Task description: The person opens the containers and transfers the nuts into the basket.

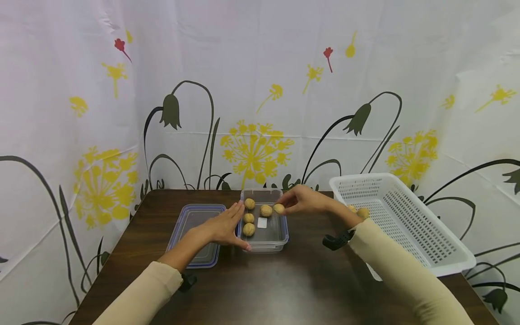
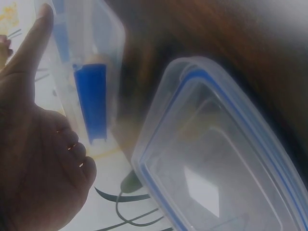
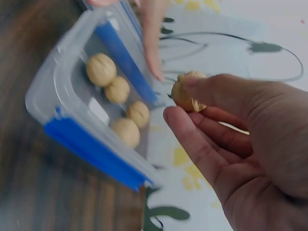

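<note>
At 12 o'clock, across the whole back: a white curtain (image 1: pixel 260 67) printed with yellow, red and dark green flowers. Below, spreading down to 6 o'clock: a dark brown table (image 1: pixel 264 289). Set toward its 3 o'clock side: a white perforated basket (image 1: pixel 430 230), partly behind the right forearm. Reaching in from 7 and 5 o'clock: cream sleeves (image 1: pixel 402 266). Near the table's far edge: a clear container (image 1: pixel 268 246), uncovered, with blue strips on its sides. Just beside it at 9 o'clock: a clear lid (image 1: pixel 199 214) with a blue border, lying flat. Along the container's 9 o'clock side: the left hand (image 1: pixel 225 228), fingers straight, thumb spread to the near corner, grasping nothing. At its 2 o'clock side: the right hand (image 1: pixel 302 199), thumb and fingers pinching one walnut (image 3: pixel 182 96). On both wrists, dark straps (image 1: pixel 336 241). Inside the container, four walnuts (image 1: pixel 249 229): three in a row down the 9 o'clock side, one close to centre. Toward the basket's 10 o'clock side, at least two more walnuts, exact count uncertain behind the forearm. On the container's floor, a small white label (image 1: pixel 262 222).
</note>
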